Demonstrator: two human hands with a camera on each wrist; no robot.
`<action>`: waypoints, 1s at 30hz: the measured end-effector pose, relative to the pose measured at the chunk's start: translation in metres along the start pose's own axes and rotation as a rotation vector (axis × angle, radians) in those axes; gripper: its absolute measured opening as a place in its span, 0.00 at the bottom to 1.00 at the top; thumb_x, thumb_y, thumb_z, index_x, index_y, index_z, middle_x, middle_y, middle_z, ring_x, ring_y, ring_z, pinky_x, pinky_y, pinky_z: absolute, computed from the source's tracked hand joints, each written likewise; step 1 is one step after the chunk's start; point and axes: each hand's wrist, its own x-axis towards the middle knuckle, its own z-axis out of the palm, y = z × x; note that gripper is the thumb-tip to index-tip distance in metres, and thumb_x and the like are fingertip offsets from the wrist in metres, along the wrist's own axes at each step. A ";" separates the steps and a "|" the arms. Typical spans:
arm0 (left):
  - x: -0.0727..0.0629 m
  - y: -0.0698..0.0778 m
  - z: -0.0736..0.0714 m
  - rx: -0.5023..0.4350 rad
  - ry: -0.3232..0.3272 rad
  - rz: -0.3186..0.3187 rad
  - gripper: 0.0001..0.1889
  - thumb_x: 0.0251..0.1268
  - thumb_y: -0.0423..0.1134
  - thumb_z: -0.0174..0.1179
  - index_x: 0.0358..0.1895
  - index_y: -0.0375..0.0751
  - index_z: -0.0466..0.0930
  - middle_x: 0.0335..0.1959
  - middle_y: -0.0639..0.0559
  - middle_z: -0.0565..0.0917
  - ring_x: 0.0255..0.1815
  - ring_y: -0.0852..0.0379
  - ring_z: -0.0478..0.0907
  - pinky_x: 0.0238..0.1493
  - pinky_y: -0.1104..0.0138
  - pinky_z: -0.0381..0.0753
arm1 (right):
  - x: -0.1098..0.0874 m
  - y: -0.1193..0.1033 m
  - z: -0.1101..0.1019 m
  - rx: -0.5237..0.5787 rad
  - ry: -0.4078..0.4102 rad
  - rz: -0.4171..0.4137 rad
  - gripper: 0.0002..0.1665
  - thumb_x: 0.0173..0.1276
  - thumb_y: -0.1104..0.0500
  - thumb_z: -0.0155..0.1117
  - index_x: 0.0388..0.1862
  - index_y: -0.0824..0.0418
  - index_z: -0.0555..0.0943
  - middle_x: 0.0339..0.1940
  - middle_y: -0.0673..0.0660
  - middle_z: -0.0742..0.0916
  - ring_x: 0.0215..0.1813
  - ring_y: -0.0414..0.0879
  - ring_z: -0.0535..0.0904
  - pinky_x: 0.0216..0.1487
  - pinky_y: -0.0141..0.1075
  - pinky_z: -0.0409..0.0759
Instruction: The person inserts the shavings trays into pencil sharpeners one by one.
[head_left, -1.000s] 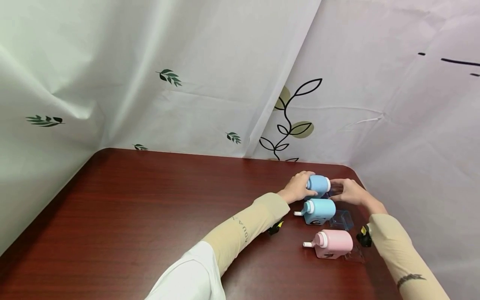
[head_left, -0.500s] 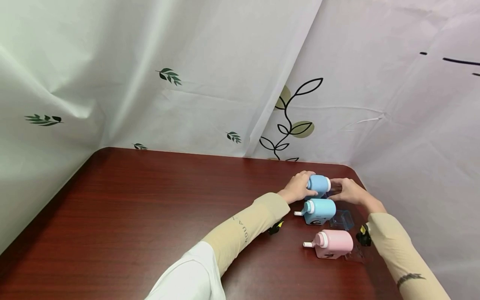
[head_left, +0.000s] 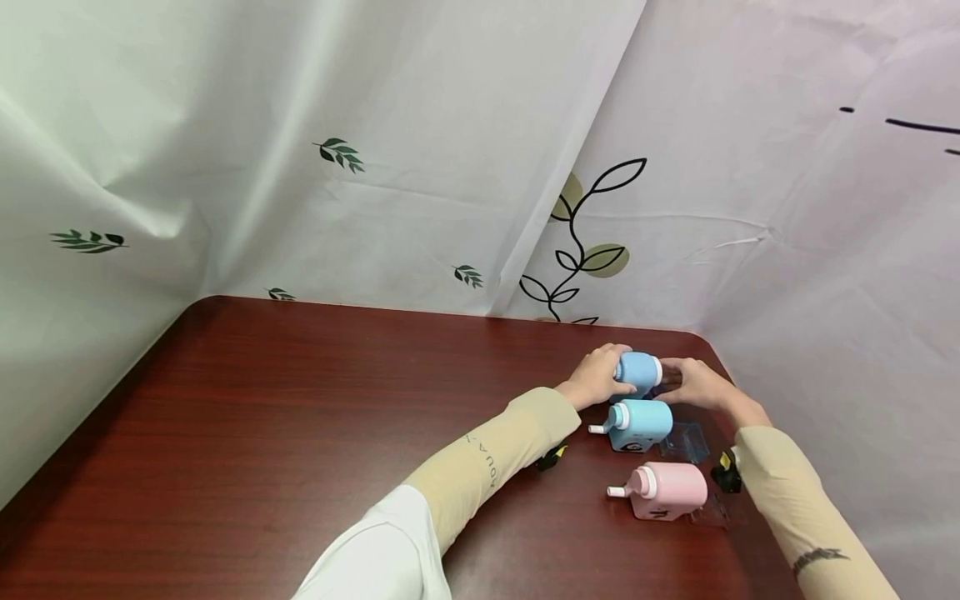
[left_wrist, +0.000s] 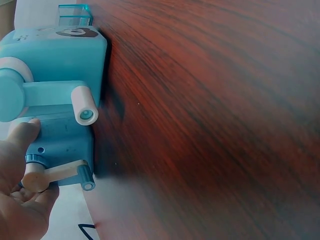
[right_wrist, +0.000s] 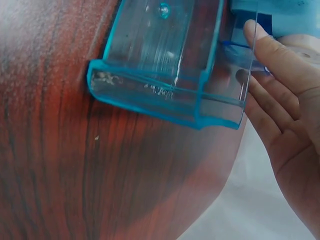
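Observation:
My left hand [head_left: 596,375] grips a blue crank pencil sharpener [head_left: 637,371] at the table's far right. In the left wrist view, the thumb lies on the near side and fingers reach behind its crank [left_wrist: 62,172]. At the sharpener's other end, my right hand [head_left: 701,385] pinches its translucent blue-purple drawer [right_wrist: 244,54]; the fingertips are partly seen through clear plastic. A turquoise pencil sharpener [head_left: 643,423] stands just nearer, its clear turquoise drawer [right_wrist: 145,90] out beside it. Nearest the person stands a pink pencil sharpener [head_left: 671,490].
A clear drawer [head_left: 711,510] lies behind the pink sharpener, close to the right table edge. The brown wooden table [head_left: 300,433] stretches far to the left. White patterned cloth [head_left: 405,167] hangs behind and along the right side.

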 end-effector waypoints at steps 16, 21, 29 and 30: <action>0.000 0.000 0.001 0.004 0.008 0.000 0.35 0.59 0.48 0.67 0.69 0.45 0.65 0.64 0.51 0.74 0.59 0.59 0.75 0.57 0.72 0.74 | 0.003 0.002 0.000 0.030 -0.013 -0.007 0.41 0.54 0.62 0.75 0.61 0.81 0.69 0.50 0.73 0.84 0.50 0.63 0.83 0.45 0.41 0.84; 0.000 -0.001 0.001 0.009 0.013 0.005 0.35 0.59 0.48 0.67 0.69 0.44 0.65 0.64 0.51 0.74 0.59 0.59 0.75 0.57 0.72 0.74 | 0.005 0.000 0.000 0.040 -0.012 -0.006 0.37 0.53 0.63 0.75 0.57 0.79 0.72 0.46 0.70 0.86 0.47 0.59 0.85 0.44 0.40 0.84; -0.001 -0.001 0.002 0.003 0.004 0.003 0.35 0.60 0.48 0.66 0.69 0.45 0.64 0.64 0.51 0.74 0.59 0.58 0.75 0.56 0.72 0.75 | 0.009 0.001 0.001 0.043 -0.028 -0.033 0.33 0.53 0.61 0.75 0.54 0.75 0.75 0.47 0.68 0.86 0.45 0.52 0.86 0.43 0.38 0.84; -0.001 -0.001 0.002 0.005 0.005 0.005 0.35 0.60 0.48 0.66 0.69 0.45 0.64 0.64 0.51 0.74 0.59 0.59 0.75 0.56 0.72 0.75 | 0.010 0.001 0.001 0.039 -0.027 -0.037 0.31 0.53 0.60 0.75 0.53 0.75 0.76 0.45 0.67 0.86 0.44 0.49 0.86 0.43 0.37 0.84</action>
